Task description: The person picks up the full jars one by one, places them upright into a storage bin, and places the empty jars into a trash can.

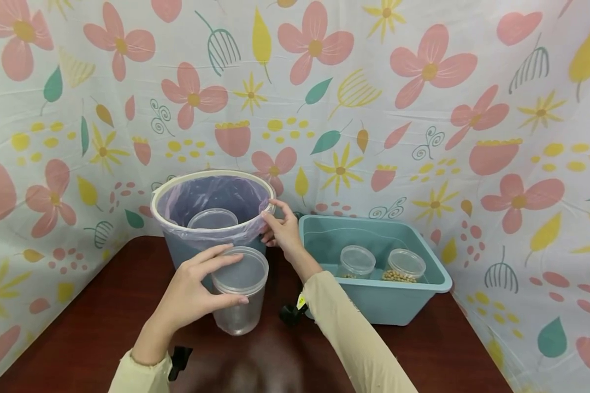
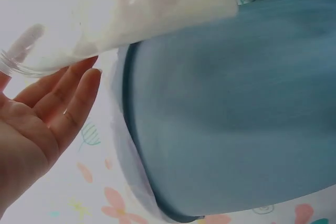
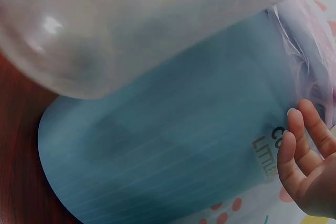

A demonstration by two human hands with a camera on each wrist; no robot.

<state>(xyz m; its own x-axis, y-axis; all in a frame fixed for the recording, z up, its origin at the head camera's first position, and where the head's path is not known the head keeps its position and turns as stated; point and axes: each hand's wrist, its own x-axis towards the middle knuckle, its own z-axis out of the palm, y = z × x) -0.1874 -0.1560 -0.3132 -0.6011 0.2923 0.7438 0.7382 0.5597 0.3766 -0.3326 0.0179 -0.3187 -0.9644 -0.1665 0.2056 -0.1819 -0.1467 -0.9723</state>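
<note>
In the head view my left hand (image 1: 192, 286) grips a clear plastic jar (image 1: 241, 305) near its lidded top, thumb on the near side and fingers behind. The jar is held up in front of a blue-grey trash bin (image 1: 177, 245). A thin translucent purple bin liner (image 1: 226, 234) is folded over the bin's white rim (image 1: 201, 176). At the rim's right side, my right hand (image 1: 285, 232) pinches the liner's edge between thumb and fingers. Inside the bin sits another clear lidded jar (image 1: 212, 219), its lower part hidden. The left wrist view shows the held jar (image 2: 173, 9) beside the bin.
To the right stands a teal rectangular basin (image 1: 373, 303). It holds two clear lidded jars, one (image 1: 357, 261) with some tan beans at its bottom and another (image 1: 404, 266) with more. All rest on a dark reddish-brown table (image 1: 103, 327), with a flowered curtain (image 1: 334, 109) behind.
</note>
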